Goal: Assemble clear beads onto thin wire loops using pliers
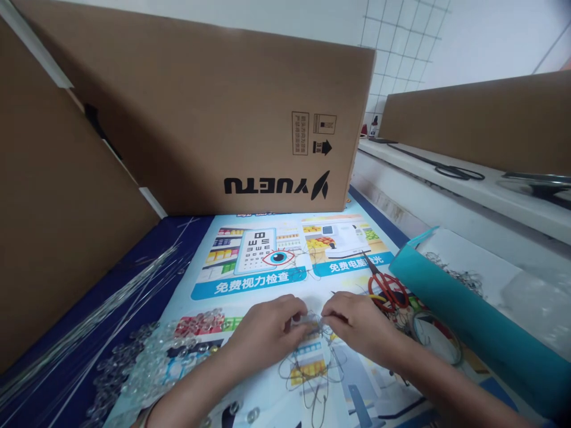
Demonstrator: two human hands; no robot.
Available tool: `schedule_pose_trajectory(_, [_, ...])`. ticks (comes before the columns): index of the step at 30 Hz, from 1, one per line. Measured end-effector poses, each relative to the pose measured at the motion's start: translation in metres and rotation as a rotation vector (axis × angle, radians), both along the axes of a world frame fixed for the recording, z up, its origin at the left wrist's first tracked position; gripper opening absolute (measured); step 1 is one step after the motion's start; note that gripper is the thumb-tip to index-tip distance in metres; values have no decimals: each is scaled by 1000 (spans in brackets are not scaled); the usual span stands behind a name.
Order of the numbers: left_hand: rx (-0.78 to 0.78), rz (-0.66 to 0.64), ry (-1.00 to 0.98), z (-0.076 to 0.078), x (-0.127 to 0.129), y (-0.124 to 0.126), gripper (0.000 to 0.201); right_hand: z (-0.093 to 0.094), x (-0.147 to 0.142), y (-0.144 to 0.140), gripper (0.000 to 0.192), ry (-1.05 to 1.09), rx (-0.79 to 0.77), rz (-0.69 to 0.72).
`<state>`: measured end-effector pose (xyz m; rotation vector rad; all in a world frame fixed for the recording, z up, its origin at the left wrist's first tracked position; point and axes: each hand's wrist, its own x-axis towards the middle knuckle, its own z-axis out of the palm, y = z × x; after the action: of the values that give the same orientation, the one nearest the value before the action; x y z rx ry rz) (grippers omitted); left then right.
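Hands — pinched on bead

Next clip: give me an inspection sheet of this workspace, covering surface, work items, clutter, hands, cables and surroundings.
Surface: printed eye-test poster laid over a dark blue table.
Work items: small clear bead pinched between both hands; thin wire loops lying under them.
Clutter: pile of clear beads at left, bundle of thin rods, red-handled scissors, teal roll.
Hands: left hand and right hand meet fingertip to fingertip at the bead.
Cables: black cable on the white ledge.
Surroundings: cardboard box printed upside down, white grid wall.
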<state>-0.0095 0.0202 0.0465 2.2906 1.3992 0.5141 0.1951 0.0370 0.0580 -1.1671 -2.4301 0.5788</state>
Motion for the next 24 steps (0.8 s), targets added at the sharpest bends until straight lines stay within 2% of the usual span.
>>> schedule_pose_trajectory(5, [-113,-42,2,-6,-3,5,9,-16,0,4,13,66,-31,12])
schedule_pose_trajectory(11, [-92,-81,-4,-16,-1,8,18,-24,-2,5,14,153,-3,84])
schedule_pose_trajectory(19, [-99,-87,-17,-15,1,7,20,-44,-6,9,14,226,93,142])
schedule_pose_trajectory(24, [-103,-98,-14,-16,0,8,22,-46,-4,14,16,211,142,167])
